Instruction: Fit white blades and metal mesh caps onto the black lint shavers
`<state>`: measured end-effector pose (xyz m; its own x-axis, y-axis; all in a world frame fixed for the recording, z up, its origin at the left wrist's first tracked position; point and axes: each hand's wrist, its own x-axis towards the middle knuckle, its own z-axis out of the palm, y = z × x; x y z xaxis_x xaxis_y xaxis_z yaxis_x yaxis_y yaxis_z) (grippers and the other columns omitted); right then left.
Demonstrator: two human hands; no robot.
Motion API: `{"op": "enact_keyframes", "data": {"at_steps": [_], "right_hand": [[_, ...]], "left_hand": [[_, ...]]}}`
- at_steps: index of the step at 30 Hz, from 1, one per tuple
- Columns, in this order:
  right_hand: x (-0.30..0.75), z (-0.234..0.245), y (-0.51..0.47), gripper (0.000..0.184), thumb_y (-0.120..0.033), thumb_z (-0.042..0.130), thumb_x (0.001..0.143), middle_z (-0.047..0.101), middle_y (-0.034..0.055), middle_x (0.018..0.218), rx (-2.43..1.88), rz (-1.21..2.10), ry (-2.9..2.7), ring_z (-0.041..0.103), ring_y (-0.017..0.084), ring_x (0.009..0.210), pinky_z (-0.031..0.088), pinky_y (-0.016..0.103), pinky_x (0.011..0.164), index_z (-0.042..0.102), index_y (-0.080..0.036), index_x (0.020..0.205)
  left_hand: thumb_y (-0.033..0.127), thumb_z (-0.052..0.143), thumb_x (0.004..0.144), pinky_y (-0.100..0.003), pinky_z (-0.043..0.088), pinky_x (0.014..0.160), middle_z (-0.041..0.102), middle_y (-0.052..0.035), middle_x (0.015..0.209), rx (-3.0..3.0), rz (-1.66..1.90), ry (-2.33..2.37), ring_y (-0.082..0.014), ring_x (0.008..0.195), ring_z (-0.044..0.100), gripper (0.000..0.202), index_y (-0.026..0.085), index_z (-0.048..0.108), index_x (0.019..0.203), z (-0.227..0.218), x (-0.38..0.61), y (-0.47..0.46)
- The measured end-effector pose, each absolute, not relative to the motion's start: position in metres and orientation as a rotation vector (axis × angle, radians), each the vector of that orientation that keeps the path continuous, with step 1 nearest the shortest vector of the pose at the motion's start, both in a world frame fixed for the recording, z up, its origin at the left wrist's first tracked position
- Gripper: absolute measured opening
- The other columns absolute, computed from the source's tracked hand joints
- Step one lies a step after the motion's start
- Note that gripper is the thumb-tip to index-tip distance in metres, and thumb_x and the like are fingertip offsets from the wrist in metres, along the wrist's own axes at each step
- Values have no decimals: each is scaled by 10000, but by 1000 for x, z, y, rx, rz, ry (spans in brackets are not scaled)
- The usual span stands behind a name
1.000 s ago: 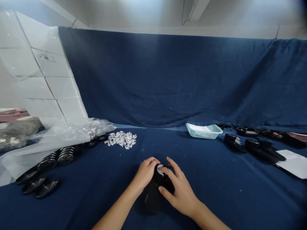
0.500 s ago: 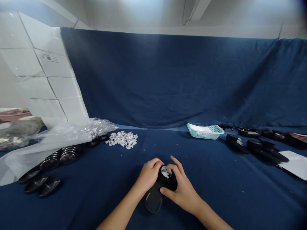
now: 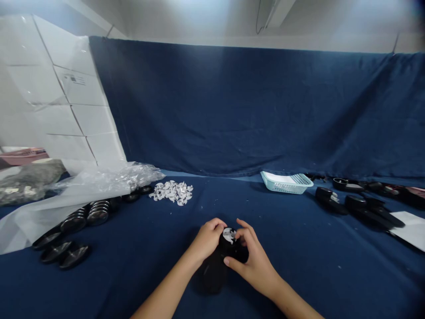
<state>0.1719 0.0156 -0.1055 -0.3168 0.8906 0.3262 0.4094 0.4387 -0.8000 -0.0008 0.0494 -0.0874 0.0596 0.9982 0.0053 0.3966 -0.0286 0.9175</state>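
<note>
A black handheld device (image 3: 214, 272) with a long body and a round cup-like head lies in front of me on the blue cloth. Small white plastic pieces (image 3: 229, 235) show inside its round head. My left hand (image 3: 208, 239) is closed around the left side of the head, fingertips at the rim. On the other side, my right hand (image 3: 249, 252) has its fingers curled at the right edge of the white pieces, while its thumb rests by the device's neck. Whether the right fingers pinch a piece cannot be made out.
A pile of white pieces (image 3: 171, 192) lies beyond my hands. Stacked black round parts (image 3: 98, 212) and plastic sheeting (image 3: 29, 221) are on the left. A light-blue basket (image 3: 287, 184) stands at the back; black devices (image 3: 360, 206) and white paper (image 3: 410, 230) lie right.
My right fingers have shifted slightly right from over the white pieces to the edge of the round head. The left hand keeps its hold. The view has turned a little left.
</note>
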Motion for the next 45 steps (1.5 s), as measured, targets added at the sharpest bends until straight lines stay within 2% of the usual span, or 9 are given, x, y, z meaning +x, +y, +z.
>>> {"op": "enact_keyframes", "data": {"at_steps": [3, 6, 15, 20, 23, 29, 34, 39, 45], "right_hand": [[173, -102, 13, 341, -262, 684, 742, 280, 90, 1478, -1077, 788, -1946, 394, 275, 1316, 434, 393, 975, 509, -242, 1034], [173, -102, 12, 392, -270, 673, 758, 250, 77, 1488, -1089, 798, -1978, 390, 262, 1322, 432, 388, 987, 511, -264, 1114], [175, -101, 13, 446, -284, 655, 779, 249, 75, 1486, -1066, 808, -2007, 412, 260, 1303, 432, 386, 995, 499, -283, 1197], [172, -105, 15, 525, -244, 720, 694, 298, 106, 1449, -1104, 819, -1880, 562, 241, 1078, 473, 407, 905, 474, -255, 1157], [171, -107, 15, 476, -237, 731, 674, 313, 106, 1434, -1128, 839, -1828, 596, 203, 944, 480, 403, 869, 486, -239, 1082], [172, -106, 14, 394, -235, 700, 719, 311, 87, 1426, -1093, 831, -1871, 539, 226, 1105, 450, 381, 920, 503, -242, 1061], [173, -106, 13, 350, -258, 679, 753, 302, 81, 1434, -1072, 800, -1902, 379, 256, 1312, 419, 386, 989, 518, -250, 1063], [172, -104, 12, 355, -249, 667, 758, 298, 87, 1442, -1073, 792, -1924, 366, 260, 1331, 423, 395, 1000, 524, -255, 1083], [173, -104, 11, 346, -245, 671, 751, 301, 83, 1447, -1085, 779, -1913, 354, 268, 1338, 407, 418, 1028, 541, -257, 1072]], "left_hand": [[367, 435, 863, -225, 353, 490, 498, 25, 496, 1458, 932, 1441, -133, 476, 465, 310, 166, 666, 909, -88, -1, 48], [379, 442, 862, -202, 290, 420, 416, 58, 455, 1392, 896, 1427, -102, 394, 380, 310, 165, 648, 950, -88, -1, 48], [343, 430, 868, -181, 255, 371, 392, 73, 452, 1324, 861, 1420, -82, 353, 343, 275, 164, 619, 959, -87, -1, 50], [320, 427, 873, -174, 239, 361, 381, 76, 449, 1307, 858, 1422, -80, 354, 339, 267, 157, 618, 962, -87, 0, 51], [330, 441, 869, -171, 232, 361, 379, 77, 458, 1299, 858, 1422, -81, 360, 348, 267, 155, 618, 965, -87, 0, 51], [364, 466, 868, -171, 238, 368, 385, 77, 461, 1288, 854, 1426, -80, 366, 357, 275, 163, 630, 960, -89, -1, 52], [332, 456, 878, -171, 246, 367, 388, 80, 464, 1286, 856, 1429, -77, 358, 358, 258, 159, 628, 961, -88, -1, 53], [274, 420, 886, -178, 257, 371, 395, 74, 465, 1291, 856, 1437, -79, 357, 352, 250, 154, 626, 957, -86, 0, 52], [300, 428, 881, -178, 253, 360, 382, 76, 461, 1292, 856, 1439, -84, 360, 347, 259, 158, 630, 959, -87, 0, 51]]}}
